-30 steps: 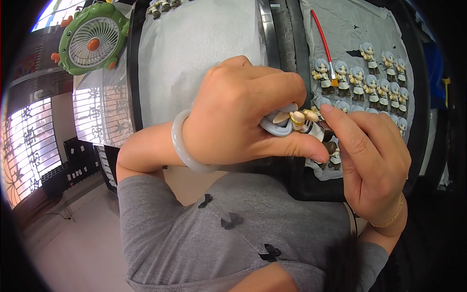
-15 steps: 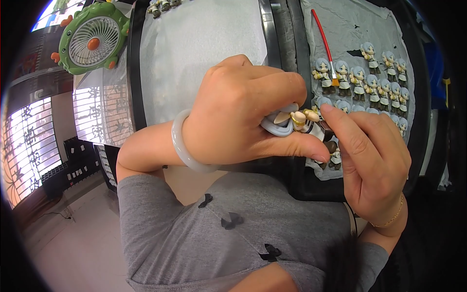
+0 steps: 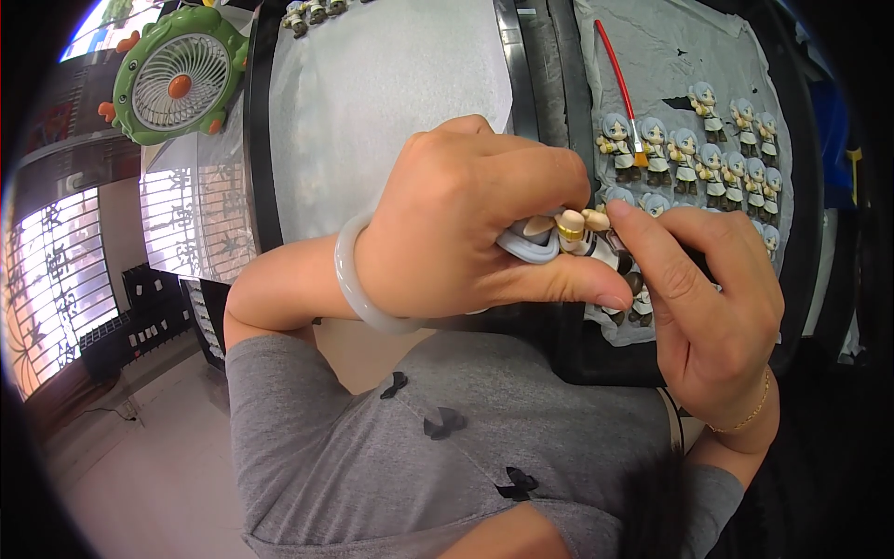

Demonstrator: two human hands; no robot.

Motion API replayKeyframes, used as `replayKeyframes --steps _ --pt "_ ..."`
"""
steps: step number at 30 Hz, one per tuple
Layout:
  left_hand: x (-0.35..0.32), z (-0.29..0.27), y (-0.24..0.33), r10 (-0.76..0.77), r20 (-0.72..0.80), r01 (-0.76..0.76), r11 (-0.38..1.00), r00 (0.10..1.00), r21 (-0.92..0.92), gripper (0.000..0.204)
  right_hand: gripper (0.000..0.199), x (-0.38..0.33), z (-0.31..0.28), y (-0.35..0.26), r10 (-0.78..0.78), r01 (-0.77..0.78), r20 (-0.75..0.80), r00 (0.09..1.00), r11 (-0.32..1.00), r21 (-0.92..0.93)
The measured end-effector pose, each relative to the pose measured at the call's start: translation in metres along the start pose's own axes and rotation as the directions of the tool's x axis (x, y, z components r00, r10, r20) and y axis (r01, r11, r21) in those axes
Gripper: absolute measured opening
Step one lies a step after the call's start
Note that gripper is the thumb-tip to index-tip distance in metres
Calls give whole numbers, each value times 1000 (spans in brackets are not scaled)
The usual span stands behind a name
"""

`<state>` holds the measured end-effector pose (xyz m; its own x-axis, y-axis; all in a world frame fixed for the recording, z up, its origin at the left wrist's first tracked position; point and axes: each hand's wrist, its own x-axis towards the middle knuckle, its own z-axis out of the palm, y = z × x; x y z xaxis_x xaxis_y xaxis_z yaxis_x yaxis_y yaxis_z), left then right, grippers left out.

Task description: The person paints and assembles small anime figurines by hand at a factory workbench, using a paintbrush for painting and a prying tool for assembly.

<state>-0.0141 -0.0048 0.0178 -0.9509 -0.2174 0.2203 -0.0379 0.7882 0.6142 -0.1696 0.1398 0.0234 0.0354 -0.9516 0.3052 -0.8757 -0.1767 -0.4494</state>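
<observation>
The left hand was curled tight around a small figurine, fingers wrapped over the top and the thumb pressed along underneath, so only the pale blue-grey hair, a cream face and a bit of gold trim peeked out at the hand's 3 o'clock side. Right against it, the right hand came in from 4 o'clock, closed as well, its forefinger and thumb pinching the figurine's dark lower half, the two hands touching around the little piece at the middle of the view. A pale jade-coloured bangle sat on the left wrist at 9 o'clock of that hand, and a thin gold bracelet ringed the right wrist at 5 o'clock. Just beyond the fingers, toward 1 o'clock, rows of matching figurines stood on a crumpled white sheet in a dark tray, some hidden behind the hands. A red-handled brush lay on that sheet at 12 to 1 o'clock, its tip beside the nearest row. At 11 o'clock lay a second white sheet, and far off at 10 o'clock stood a green desk fan.
</observation>
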Motion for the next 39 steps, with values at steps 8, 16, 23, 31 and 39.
replayKeyframes --steps 8,16,23,31,39 --pt "1 -5 0 46 -17 -47 997 999 -61 53 34 0 0 0 -41 42 -67 997 999 16" --pt "1 -5 2 5 6 -4 998 1000 -67 51 27 0 1 6 53 -23 -108 993 965 262" --pt "1 -3 2 -2 16 3 997 1000 -73 50 25 0 -4 1 15 -14 -19 1000 997 78" --pt "1 -2 2 4 14 -3 997 1000 -76 51 26 0 -3 2 5 -7 30 1000 997 75" --pt "0 -2 3 4 16 -3 998 1000 -69 50 26 0 -2 1 14 -16 24 1000 997 73"
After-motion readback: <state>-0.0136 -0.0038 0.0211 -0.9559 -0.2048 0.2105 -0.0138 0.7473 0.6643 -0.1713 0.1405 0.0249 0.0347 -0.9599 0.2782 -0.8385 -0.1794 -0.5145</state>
